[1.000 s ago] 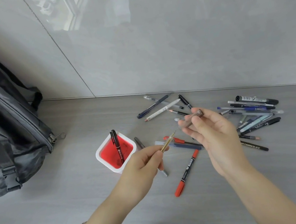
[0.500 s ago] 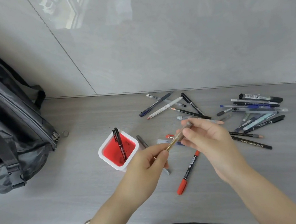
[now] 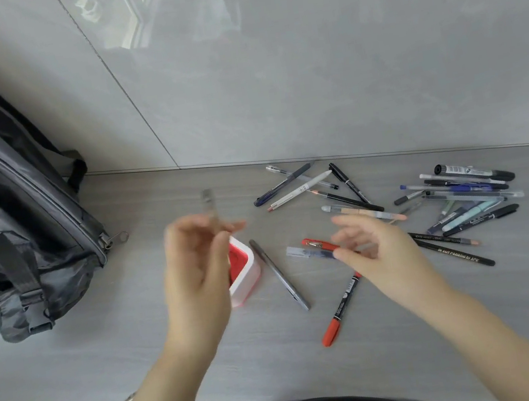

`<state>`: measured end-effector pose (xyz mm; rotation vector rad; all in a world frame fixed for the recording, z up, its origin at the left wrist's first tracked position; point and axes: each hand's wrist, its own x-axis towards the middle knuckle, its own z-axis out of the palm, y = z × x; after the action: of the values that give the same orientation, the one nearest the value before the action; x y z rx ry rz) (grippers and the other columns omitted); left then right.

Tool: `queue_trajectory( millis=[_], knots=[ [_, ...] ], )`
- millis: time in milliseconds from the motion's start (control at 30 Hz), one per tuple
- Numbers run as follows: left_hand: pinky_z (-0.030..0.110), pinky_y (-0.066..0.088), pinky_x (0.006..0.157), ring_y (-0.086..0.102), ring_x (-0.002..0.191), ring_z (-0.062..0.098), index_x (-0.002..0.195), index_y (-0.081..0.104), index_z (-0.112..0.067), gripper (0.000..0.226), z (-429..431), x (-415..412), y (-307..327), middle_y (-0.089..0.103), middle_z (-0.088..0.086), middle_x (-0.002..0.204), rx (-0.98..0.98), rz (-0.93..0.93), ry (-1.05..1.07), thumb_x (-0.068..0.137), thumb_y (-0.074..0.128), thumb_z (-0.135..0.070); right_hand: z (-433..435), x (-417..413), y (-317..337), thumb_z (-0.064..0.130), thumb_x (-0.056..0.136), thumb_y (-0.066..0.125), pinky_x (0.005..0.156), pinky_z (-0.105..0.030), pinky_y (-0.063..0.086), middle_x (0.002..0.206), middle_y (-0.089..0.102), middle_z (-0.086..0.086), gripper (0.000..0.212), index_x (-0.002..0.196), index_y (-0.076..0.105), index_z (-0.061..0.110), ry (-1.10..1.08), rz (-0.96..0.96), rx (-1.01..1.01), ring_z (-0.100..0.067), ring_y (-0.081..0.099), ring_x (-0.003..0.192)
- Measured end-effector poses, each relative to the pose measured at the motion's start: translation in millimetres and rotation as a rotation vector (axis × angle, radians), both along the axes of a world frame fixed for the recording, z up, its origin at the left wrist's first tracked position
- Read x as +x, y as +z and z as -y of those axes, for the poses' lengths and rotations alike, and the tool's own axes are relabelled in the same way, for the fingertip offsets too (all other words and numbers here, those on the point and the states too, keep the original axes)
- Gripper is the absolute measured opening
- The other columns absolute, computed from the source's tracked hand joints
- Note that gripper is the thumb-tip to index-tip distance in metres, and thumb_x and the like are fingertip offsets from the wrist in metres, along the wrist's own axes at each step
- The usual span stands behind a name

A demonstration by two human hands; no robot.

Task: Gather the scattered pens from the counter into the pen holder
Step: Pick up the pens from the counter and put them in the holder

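Our left hand (image 3: pixel 196 263) is up over the pen holder (image 3: pixel 245 274), blurred, fingers pinched on a greyish pen (image 3: pixel 210 208) that stands nearly upright with its top end above the fingertips. The hand covers most of the holder — we see only its white wall and a patch of red inside on the right. Our right hand (image 3: pixel 377 244) hangs low over the middle of the scatter, fingers spread and loosely curled, nothing held in it that we can make out; it too is smeared.

Just right of the holder a grey pen (image 3: pixel 280 279) lies slantwise on the counter (image 3: pixel 106 346). Under the right hand's fingers lie a red-clipped pen (image 3: pixel 318 245) and a clear blue one (image 3: pixel 306 252), crossing. A red-capped marker (image 3: pixel 341 309) points down toward the counter's near edge. Farther back, by the wall, a small fan of dark and white pens (image 3: pixel 302 187); off to the right, a denser heap (image 3: pixel 463 193) — markers, pencils, pale green barrels. A black backpack (image 3: pixel 8 213) leans on the far left.
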<state>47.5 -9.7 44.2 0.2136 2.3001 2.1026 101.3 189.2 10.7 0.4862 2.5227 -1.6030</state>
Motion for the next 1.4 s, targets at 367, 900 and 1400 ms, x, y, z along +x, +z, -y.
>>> queue_trajectory(
  millis=[367,900,1400],
  knots=[
    [0.022,0.045,0.084,0.052,0.095,-0.021,0.105,0.041,-0.046,0.05,26,4,-76,0.057,-0.026,0.099,-0.397,0.04,0.068,0.088,0.051,0.001,7,30,-85,0.0,0.081,0.045,0.079,-0.038,0.046,0.118,0.045,-0.011,0.05,0.124,0.043,0.024,0.404,0.383,0.607,-0.033,0.054,0.102],
    [-0.012,0.023,0.078,0.036,0.112,0.007,0.135,0.029,-0.006,0.098,38,-1,-82,0.025,-0.005,0.125,-0.589,0.146,0.016,0.055,0.085,-0.015,14,-28,-70,0.006,0.077,0.054,0.051,-0.029,0.028,0.091,0.062,-0.01,0.015,0.092,0.055,0.009,0.725,-0.076,0.832,-0.032,0.061,0.072],
    [0.024,0.035,0.094,0.04,0.118,0.011,0.132,0.032,-0.019,0.104,50,-3,-83,0.036,-0.007,0.121,-0.442,0.258,0.021,0.045,0.089,-0.023,24,-68,-87,0.015,0.06,0.074,0.056,-0.02,0.04,0.088,0.069,0.011,0.026,0.074,0.055,0.026,1.313,-0.589,1.083,-0.012,0.058,0.074]
  ],
)
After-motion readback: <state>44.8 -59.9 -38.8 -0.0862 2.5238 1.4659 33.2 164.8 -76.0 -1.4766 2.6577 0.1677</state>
